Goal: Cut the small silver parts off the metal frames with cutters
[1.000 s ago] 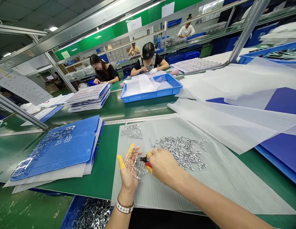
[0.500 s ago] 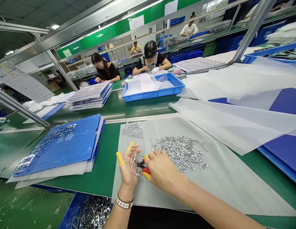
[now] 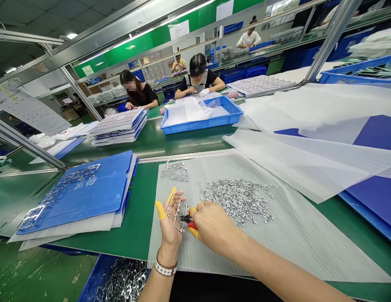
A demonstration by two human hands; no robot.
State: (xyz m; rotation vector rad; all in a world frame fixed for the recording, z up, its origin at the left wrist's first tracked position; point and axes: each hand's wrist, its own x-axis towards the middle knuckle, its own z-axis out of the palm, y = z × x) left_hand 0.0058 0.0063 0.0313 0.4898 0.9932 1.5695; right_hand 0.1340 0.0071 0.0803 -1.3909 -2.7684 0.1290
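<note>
"My left hand [image 3: 171,235] is cradling the metal frame [image 3: 182,230], fingers curled loosely, above the tabletop [image 3: 139,209] near its front edge."

"And the right?"

"Right hand [image 3: 214,224] wrapped round the red-handled cutters [image 3: 192,227], tips in at the frame. Snipping step, I'd judge."

"What does the next move call for?"

"A steady frame, blades lined up on a thin joint, and my left fingertips clear of the bite."

Item: white paper [image 3: 179,30] on the green board [image 3: 145,42], marked with what I read as "1-1". Item: blue sheet [image 3: 103,197] on my bench [image 3: 141,209], left side, bearing white Chinese characters, turned and not surely legible to me. Item: large white notice [image 3: 31,111], far left, rows of print too small to read.
</note>
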